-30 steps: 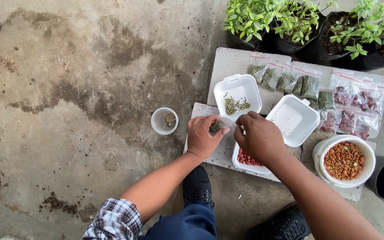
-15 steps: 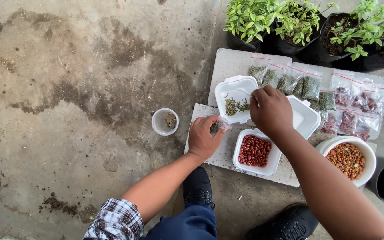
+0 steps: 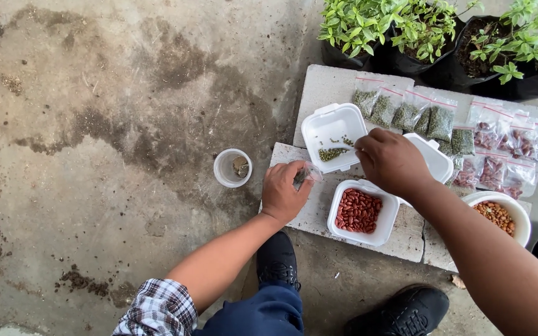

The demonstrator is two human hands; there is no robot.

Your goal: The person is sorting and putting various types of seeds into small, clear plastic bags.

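My left hand [image 3: 284, 190] grips a small clear plastic bag [image 3: 307, 173] with a few green seeds in it, held over a pale concrete slab [image 3: 319, 211]. My right hand [image 3: 390, 162] reaches into a white foam tray [image 3: 331, 127] holding green seeds [image 3: 330, 153], its fingertips pinched at the seeds. Just below sits a second white foam tray [image 3: 381, 221] full of red beans [image 3: 357, 210]. Whether the right fingers hold seeds is hidden.
A small white cup [image 3: 232, 168] stands on the stained concrete floor left of the slab. Rows of sealed seed bags [image 3: 443, 121] lie behind the trays. A white bowl of brown seeds [image 3: 498, 214] sits right. Potted green plants [image 3: 406, 28] line the back. My black shoes [image 3: 400, 311] are below.
My right hand has moved from over the red-bean tray up to the green-seed tray, uncovering the red beans. The left hand keeps hold of the small bag.
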